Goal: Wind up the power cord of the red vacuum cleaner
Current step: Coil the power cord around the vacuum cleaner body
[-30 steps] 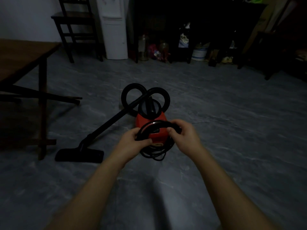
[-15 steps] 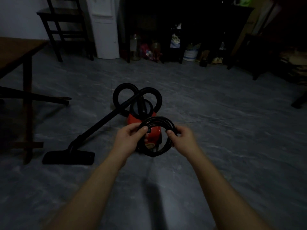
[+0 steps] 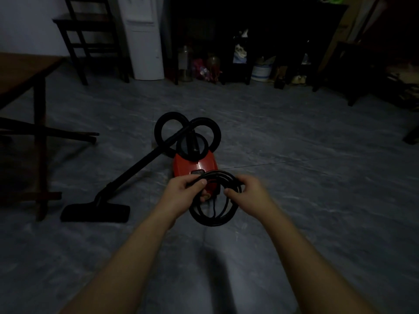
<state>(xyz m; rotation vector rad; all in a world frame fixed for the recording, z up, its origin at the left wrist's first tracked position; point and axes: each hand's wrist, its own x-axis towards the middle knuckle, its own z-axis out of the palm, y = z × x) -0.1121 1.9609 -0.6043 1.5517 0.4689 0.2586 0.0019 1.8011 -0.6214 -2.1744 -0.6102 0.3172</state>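
At frame centre I see my left hand [image 3: 184, 191] closed on the upper left arc of the coiled power cord [image 3: 214, 217], thumb on top; my right hand [image 3: 246, 193] pinches its right side. The loops hang free below both hands. The coil hides the near end of the red vacuum cleaner [image 3: 195, 167], just behind it. In the dim light I cannot make out the plug or where the cord enters the body. The floor nozzle [image 3: 95, 213] lies at lower left.

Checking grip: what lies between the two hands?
In the head view, the coiled power cord spans the gap between left hand and right hand; both grip it, with the red vacuum cleaner behind.
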